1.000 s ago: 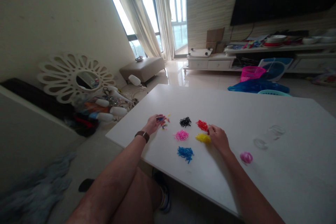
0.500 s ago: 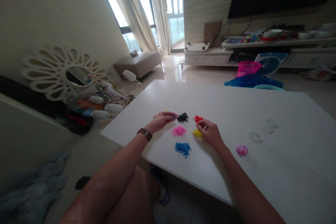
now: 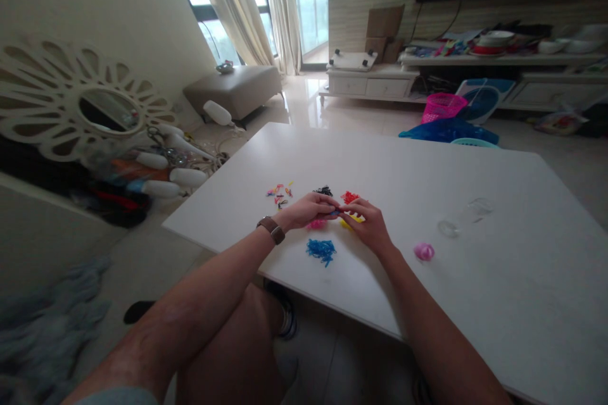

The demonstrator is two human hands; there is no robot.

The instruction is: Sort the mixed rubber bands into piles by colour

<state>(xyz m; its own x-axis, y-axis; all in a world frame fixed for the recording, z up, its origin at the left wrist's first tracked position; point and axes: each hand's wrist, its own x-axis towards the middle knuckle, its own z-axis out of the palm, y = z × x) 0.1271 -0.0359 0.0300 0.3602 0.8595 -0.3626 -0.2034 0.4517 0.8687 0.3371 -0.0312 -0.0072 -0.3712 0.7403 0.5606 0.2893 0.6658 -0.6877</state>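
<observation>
My left hand (image 3: 313, 209), with a brown-strapped watch on the wrist, pinches small blue and dark rubber bands (image 3: 335, 211) at its fingertips. My right hand (image 3: 368, 223) meets it there, its fingertips closed on the same little bands; fine detail is too small to make out. Around them on the white table (image 3: 380, 158) lie piles of rubber bands: black ones (image 3: 324, 190) behind the left hand, red ones (image 3: 350, 197) behind the right. The pink pile (image 3: 316, 225) and yellow pile (image 3: 350, 222) are partly hidden by my hands. Nearer me is a blue pile (image 3: 322, 251).
Several mixed-colour band pieces (image 3: 280, 195) lie left of the piles. To the right are a pink rounded item (image 3: 424, 252) and clear round plastic pieces (image 3: 448, 228). Beyond the table stand a pink basket (image 3: 443, 106) and a blue plastic bag (image 3: 449, 130).
My right hand has left the red pile and come to my left hand, which has moved right from beside the black pile. The fingertips now meet. The camera view has shifted slightly.
</observation>
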